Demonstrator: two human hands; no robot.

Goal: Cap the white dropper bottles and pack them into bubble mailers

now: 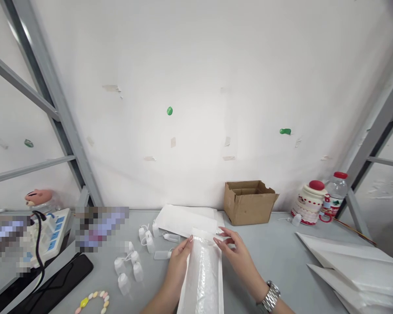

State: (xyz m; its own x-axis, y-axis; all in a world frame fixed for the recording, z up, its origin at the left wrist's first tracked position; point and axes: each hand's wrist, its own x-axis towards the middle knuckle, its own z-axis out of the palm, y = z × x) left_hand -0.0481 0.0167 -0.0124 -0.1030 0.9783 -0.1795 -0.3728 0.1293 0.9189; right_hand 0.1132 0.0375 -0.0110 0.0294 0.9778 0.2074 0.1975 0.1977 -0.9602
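Note:
A white bubble mailer (203, 279) lies lengthwise on the grey table, its open end pointing away from me. My left hand (178, 264) grips its left edge near the top, fingers curled around it. My right hand (236, 255), with a metal watch on the wrist, pinches the mailer's flap at the top right. A stack of more white mailers (186, 220) lies just beyond. Several small white plastic bottles (131, 266) are scattered to the left of my left hand.
A torn cardboard box (249, 201) stands at the wall. A red-lidded jar (309, 203) and water bottle (336, 192) sit at right, above a pile of mailers (353, 266). At left lie a power strip (50, 231), black slab (59, 281) and bead bracelet (93, 302).

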